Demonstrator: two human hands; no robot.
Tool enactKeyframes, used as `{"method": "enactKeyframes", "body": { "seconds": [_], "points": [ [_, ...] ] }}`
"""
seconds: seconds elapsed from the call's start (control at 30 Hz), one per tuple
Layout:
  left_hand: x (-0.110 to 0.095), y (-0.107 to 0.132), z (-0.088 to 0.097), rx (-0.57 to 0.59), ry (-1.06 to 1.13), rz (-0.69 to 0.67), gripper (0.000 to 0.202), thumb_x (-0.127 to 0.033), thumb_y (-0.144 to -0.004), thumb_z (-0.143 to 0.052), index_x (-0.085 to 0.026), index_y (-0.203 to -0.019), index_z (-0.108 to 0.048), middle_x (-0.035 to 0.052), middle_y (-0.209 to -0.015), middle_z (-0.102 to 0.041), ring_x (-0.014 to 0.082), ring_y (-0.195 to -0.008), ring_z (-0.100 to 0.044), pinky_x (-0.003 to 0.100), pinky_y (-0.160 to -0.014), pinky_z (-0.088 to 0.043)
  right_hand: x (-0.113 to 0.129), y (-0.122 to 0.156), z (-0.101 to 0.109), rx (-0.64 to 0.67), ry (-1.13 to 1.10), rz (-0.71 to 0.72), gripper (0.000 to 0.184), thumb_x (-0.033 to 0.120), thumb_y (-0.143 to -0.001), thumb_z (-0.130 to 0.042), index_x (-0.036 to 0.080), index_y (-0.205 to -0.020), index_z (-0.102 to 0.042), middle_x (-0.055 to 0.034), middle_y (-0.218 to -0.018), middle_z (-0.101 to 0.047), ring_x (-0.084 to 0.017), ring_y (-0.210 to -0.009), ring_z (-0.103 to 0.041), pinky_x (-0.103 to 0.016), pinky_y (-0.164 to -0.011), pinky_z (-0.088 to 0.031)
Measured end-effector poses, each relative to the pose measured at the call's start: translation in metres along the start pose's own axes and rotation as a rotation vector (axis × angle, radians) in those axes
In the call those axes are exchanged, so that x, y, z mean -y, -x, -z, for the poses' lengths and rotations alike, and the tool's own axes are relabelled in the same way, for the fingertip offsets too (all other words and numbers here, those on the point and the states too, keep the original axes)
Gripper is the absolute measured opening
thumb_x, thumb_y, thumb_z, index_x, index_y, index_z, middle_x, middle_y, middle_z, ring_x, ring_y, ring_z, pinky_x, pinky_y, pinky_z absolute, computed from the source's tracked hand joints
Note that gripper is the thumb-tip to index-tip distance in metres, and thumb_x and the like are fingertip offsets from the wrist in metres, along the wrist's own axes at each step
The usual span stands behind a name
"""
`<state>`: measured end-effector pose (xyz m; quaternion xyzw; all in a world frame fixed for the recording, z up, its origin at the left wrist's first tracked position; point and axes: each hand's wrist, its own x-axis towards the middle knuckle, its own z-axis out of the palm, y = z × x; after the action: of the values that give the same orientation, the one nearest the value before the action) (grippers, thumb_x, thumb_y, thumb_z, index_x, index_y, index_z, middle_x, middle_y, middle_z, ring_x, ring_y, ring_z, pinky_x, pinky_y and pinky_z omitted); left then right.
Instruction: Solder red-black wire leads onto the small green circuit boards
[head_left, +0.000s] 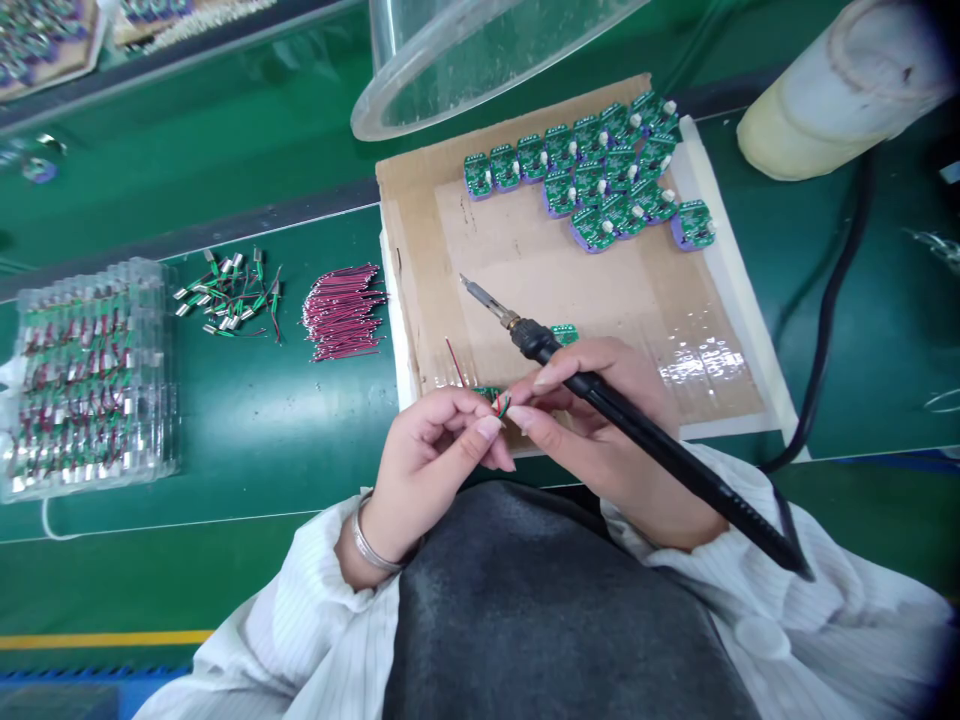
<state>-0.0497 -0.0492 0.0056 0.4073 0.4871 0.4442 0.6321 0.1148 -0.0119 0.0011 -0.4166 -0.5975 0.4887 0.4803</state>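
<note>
A small green circuit board (pixel 489 395) trailing red and green wires is pinched in the fingertips of a worker's left hand (pixel 427 470), held just above a cardboard sheet (pixel 420 250). The right hand (pixel 600 430), fingertips just beside the board, grips a black soldering iron (pixel 637 435) like a pen. More green boards (pixel 592 170) lie clustered on the cardboard, while a bundle of red wires (pixel 343 312), small wired parts (pixel 229 292) and a clear plastic tray (pixel 90 380) sit on the green surface (pixel 247 500) at left.
</note>
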Motion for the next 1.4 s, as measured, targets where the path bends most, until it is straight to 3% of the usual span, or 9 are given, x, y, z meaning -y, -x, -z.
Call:
{"method": "enactKeyframes", "body": {
  "seconds": [0.23,0.4,0.6,0.8,0.93,1.03,1.17,1.4],
  "points": [
    [0.0025,0.0,0.0014,0.069,0.182,0.077,0.012,-0.027,-0.091,-0.064,-0.018,-0.084,-0.061,-0.0027,-0.06,-0.068,0.0064,-0.052,-0.059,0.017,-0.057,-0.049,-0.0008,0.0013,0.0011,0.015,-0.039,-0.005,0.026,0.014,-0.078,-0.073,0.026,-0.093,-0.057,0.0008,-0.085,-0.066,-0.017,-0.077,-0.071,-0.028,-0.065,-0.063],
    [0.0002,0.0006,-0.0004,0.023,0.085,0.042,0.013,-0.028,-0.091,-0.064,-0.018,-0.084,-0.062,-0.0018,-0.062,-0.068,0.0078,-0.055,-0.06,0.018,-0.058,-0.05,0.0015,0.0017,0.0022,0.021,-0.04,-0.046,0.026,0.018,-0.077,-0.075,0.026,-0.093,-0.056,0.0,-0.085,-0.068,-0.017,-0.075,-0.071,-0.027,-0.059,-0.061],
    [-0.0009,0.0003,-0.002,-0.036,0.018,-0.013,0.009,-0.024,-0.092,-0.063,-0.018,-0.085,-0.062,-0.0021,-0.064,-0.068,0.0073,-0.058,-0.062,0.017,-0.058,-0.05,-0.0027,0.0035,0.0007,-0.072,0.123,0.054,0.023,0.02,-0.077,-0.076,0.027,-0.088,-0.057,0.0019,-0.08,-0.066,-0.016,-0.07,-0.069,-0.028,-0.058,-0.06],
    [0.0035,0.0,0.0012,0.013,0.142,0.051,0.012,-0.027,-0.091,-0.064,-0.018,-0.083,-0.062,-0.0032,-0.059,-0.065,0.0067,-0.053,-0.057,0.018,-0.057,-0.047,-0.001,0.0011,0.0048,0.038,0.177,0.272,0.023,0.01,-0.078,-0.07,0.028,-0.086,-0.058,0.0054,-0.073,-0.069,-0.013,-0.066,-0.07,-0.027,-0.06,-0.058],
    [0.004,0.0005,0.0028,0.071,0.195,0.104,0.015,-0.029,-0.09,-0.065,-0.018,-0.082,-0.061,-0.0029,-0.058,-0.065,0.007,-0.049,-0.054,0.019,-0.056,-0.047,-0.0001,0.0013,0.0059,-0.058,0.044,0.153,0.026,0.01,-0.079,-0.069,0.028,-0.09,-0.054,0.0029,-0.08,-0.069,-0.016,-0.073,-0.071,-0.028,-0.058,-0.059],
    [0.0031,0.0011,0.0022,0.085,0.186,0.111,0.016,-0.031,-0.09,-0.065,-0.018,-0.082,-0.061,-0.0028,-0.056,-0.064,0.0074,-0.048,-0.054,0.02,-0.056,-0.047,-0.0004,0.0023,0.0053,0.001,-0.01,0.038,0.026,0.017,-0.077,-0.074,0.027,-0.091,-0.054,0.0013,-0.082,-0.069,-0.017,-0.072,-0.071,-0.028,-0.058,-0.06],
    [0.0013,0.0017,0.0003,0.082,0.111,0.078,0.017,-0.032,-0.092,-0.062,-0.017,-0.083,-0.059,-0.0027,-0.056,-0.063,0.0065,-0.049,-0.054,0.018,-0.054,-0.046,-0.0007,0.0035,0.0042,0.007,0.002,0.007,0.026,0.018,-0.075,-0.076,0.026,-0.089,-0.054,0.0009,-0.082,-0.064,-0.017,-0.074,-0.071,-0.03,-0.064,-0.062],
    [0.0026,0.0037,0.002,0.021,-0.26,-0.142,0.009,-0.026,-0.096,-0.055,-0.017,-0.097,-0.057,-0.0041,-0.061,-0.06,0.0041,-0.043,-0.05,0.015,-0.045,-0.043,-0.0023,0.0031,0.0043,-0.036,0.136,0.132,0.024,0.014,-0.075,-0.073,0.024,-0.089,-0.056,0.0016,-0.079,-0.064,-0.015,-0.07,-0.069,-0.024,-0.055,-0.059]
  ]
}}
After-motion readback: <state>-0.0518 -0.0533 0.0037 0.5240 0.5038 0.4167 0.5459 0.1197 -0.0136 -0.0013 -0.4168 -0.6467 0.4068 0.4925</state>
